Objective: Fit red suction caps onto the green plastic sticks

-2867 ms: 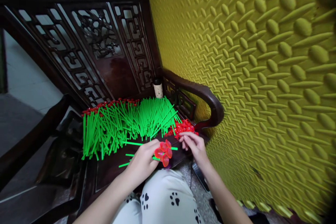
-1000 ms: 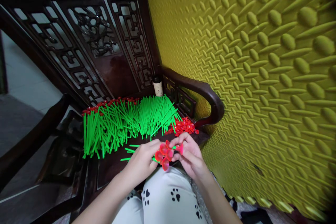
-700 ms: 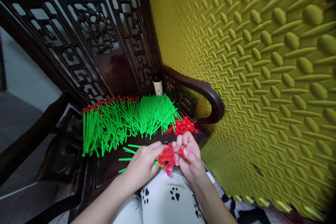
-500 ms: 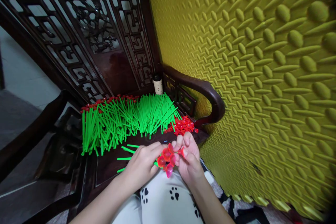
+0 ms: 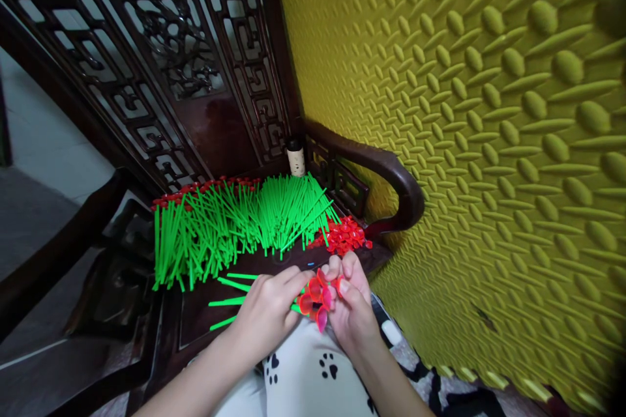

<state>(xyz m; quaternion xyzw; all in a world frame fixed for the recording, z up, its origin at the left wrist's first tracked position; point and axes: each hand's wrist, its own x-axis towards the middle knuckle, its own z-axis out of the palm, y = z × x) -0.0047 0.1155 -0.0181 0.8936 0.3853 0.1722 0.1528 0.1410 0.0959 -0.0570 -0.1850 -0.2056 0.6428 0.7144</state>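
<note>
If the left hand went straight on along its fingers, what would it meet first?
Likely the right hand, just past the red cups beside the left hand, though exact depth is unclear.

no readable text, cup [image 5: 296, 161] print illegible

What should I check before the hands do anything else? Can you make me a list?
1. Left hand holding green sticks: ok.
2. Right hand free: not ok, it pinches a red piece.
3. That red piece joined to a stick: cannot tell, it is partly covered.
4. Red pile close by: ok, on the seat just past the right hand.
5. Cream container upright: ok, behind the green pile.
</note>
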